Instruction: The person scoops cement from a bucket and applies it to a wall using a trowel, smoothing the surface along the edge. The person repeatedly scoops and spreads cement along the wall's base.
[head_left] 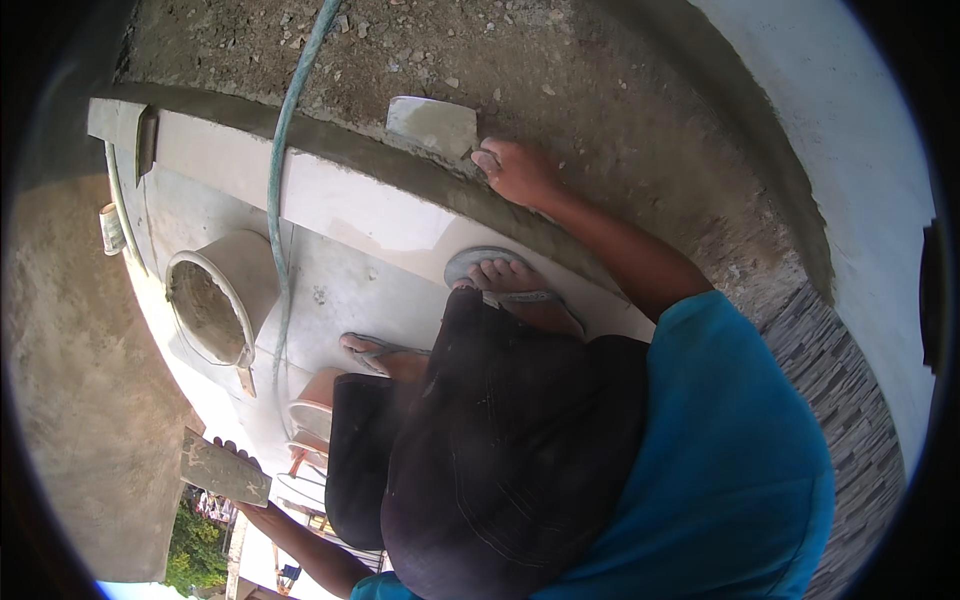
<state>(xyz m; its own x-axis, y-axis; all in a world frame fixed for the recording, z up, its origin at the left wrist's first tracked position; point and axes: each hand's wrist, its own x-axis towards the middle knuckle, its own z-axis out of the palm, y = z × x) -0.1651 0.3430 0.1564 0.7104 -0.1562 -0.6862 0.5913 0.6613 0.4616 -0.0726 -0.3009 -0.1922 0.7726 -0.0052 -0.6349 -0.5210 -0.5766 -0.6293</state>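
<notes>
My right hand (518,172) is closed at the near end of a flat, pale trowel blade (432,125) smeared with grey cement. The blade lies along the outer edge of a wet grey cement strip (370,150) beside the ledge; the handle is hidden in my fist. At the lower left, my left hand (240,455) grips a rectangular, cement-stained board (222,468) from behind, so most of the palm is out of sight.
My sandalled foot (505,275) rests on the pale tiled ledge (350,205). A green hose (285,130) crosses it. A cement-crusted bucket (235,280) and a small can (110,230) stand left. Gravelly soil (560,60) lies beyond, with a white wall (810,80) at right.
</notes>
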